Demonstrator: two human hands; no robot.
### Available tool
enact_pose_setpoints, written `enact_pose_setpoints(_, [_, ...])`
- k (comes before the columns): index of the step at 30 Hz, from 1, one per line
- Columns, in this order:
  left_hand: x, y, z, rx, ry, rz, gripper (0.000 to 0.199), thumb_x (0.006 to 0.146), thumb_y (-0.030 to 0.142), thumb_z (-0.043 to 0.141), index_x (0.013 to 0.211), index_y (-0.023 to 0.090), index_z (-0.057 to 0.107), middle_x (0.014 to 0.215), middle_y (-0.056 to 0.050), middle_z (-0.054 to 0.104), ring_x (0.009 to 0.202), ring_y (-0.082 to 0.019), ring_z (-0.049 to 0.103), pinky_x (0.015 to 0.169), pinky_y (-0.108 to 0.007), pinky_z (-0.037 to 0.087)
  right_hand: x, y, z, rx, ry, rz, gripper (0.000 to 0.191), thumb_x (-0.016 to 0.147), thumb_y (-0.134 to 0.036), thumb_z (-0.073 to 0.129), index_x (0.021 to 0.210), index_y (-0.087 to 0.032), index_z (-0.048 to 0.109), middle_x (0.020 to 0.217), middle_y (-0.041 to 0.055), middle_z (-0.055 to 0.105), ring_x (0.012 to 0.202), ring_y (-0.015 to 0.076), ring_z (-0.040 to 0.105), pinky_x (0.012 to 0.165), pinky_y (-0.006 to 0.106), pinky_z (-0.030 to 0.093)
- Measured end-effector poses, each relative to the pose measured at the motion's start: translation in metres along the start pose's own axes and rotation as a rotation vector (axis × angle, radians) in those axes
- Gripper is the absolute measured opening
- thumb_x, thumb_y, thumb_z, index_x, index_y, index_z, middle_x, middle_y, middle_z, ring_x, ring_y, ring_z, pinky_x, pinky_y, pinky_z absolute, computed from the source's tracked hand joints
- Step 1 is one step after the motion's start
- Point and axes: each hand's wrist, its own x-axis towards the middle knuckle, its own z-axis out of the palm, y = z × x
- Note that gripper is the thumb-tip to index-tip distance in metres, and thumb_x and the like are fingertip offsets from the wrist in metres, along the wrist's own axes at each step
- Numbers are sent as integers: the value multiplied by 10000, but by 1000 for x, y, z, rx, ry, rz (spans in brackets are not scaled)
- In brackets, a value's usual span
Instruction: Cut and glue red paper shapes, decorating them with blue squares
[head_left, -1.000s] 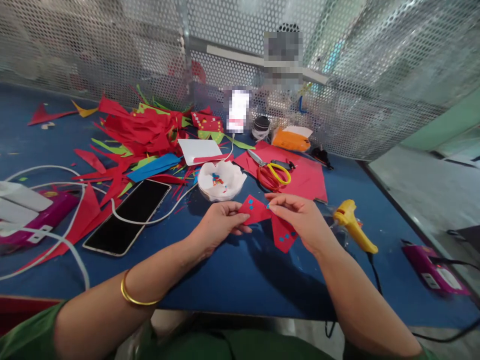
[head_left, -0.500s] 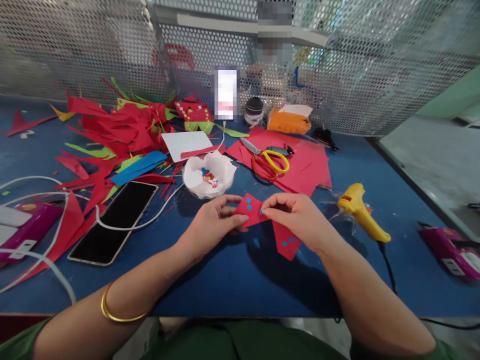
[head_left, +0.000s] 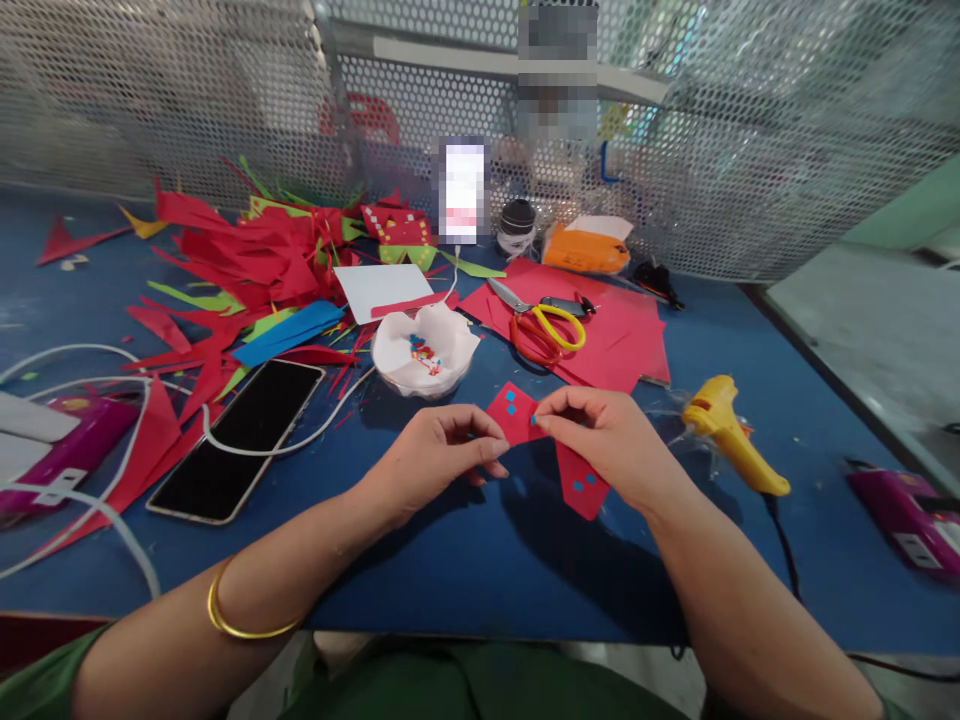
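My right hand (head_left: 592, 430) pinches the right edge of a red paper piece (head_left: 513, 410), where a small blue square (head_left: 534, 421) shows at the fingertips. Other blue squares (head_left: 511, 397) lie on the paper's face. A second red part (head_left: 581, 490) with blue squares hangs below the right hand; I cannot tell whether it joins the first. Thumb and forefinger of my left hand (head_left: 457, 450) come together in front of the paper's lower left edge, and anything between them is hidden. A white paper-lined bowl (head_left: 425, 350) with tiny coloured bits stands just beyond the left hand.
Scissors (head_left: 544, 325) lie on red sheets (head_left: 626, 320) behind my hands. To the right are a yellow glue gun (head_left: 724, 430) and a purple box (head_left: 904, 510). A dark phone (head_left: 240, 440), white cable and heaped red scraps (head_left: 247, 255) fill the left.
My left thumb has slid off the face of the red paper, and the left forefinger has come round in front of it. The right hand keeps its pinch. The whole view has shifted slightly.
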Motion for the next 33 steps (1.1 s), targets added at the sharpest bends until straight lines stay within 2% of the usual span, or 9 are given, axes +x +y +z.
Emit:
enact_pose_setpoints(4, [1,-1,1,-25,4,-48,66,781,195,693,798,132,702,630,-32,719,600,-111,655,587,-203,505,1,2,2,-38,7,-30,118,776,-310,646,742,-209,698,759,8,707,707,170,616,670,310,464])
enact_pose_setpoints(6, [1,-1,2,-38,36,-53,57,780,181,694,793,131,717,628,-33,722,584,-103,645,586,-199,501,1,3,2,-30,40,-73,100,779,-294,653,739,-216,699,883,30,738,846,202,663,799,353,485])
enact_pose_setpoints(8, [1,-1,3,-58,79,-50,56,779,181,698,789,133,726,630,-36,725,584,-104,645,588,-199,499,0,3,3,-30,106,-141,78,780,-277,666,738,-224,706,1054,48,736,1021,232,661,942,402,457])
enact_pose_setpoints(10, [1,-2,3,-83,117,-44,58,776,188,706,781,136,730,631,-37,724,600,-112,653,586,-201,497,-2,2,6,-44,155,-215,67,788,-258,671,743,-231,712,1152,55,712,1113,244,639,1011,428,429])
enact_pose_setpoints(15, [2,-3,2,-126,134,-21,82,762,212,727,796,142,752,654,-35,718,641,-130,665,596,-216,498,-8,0,17,-98,146,-366,93,819,-199,648,777,-242,719,1179,63,704,1144,238,629,1009,448,454])
enact_pose_setpoints(22, [2,-4,1,-145,112,24,68,737,210,744,759,147,759,662,-32,714,636,-132,661,596,-228,494,-13,4,28,-309,315,-643,98,851,-188,651,822,-261,710,1135,50,711,1149,244,606,982,486,464])
enact_pose_setpoints(26, [2,-4,1,-140,114,37,69,736,201,744,772,146,763,670,-29,720,641,-128,666,596,-218,490,-13,3,30,-398,343,-711,97,854,-171,647,824,-247,700,1120,57,708,1138,243,606,971,477,465])
enact_pose_setpoints(33, [1,-5,1,-83,132,64,90,730,230,751,774,153,765,673,-28,729,655,-147,675,605,-230,495,-15,1,32,-503,386,-748,111,830,-155,653,817,-253,705,1120,55,711,1139,265,611,970,481,461])
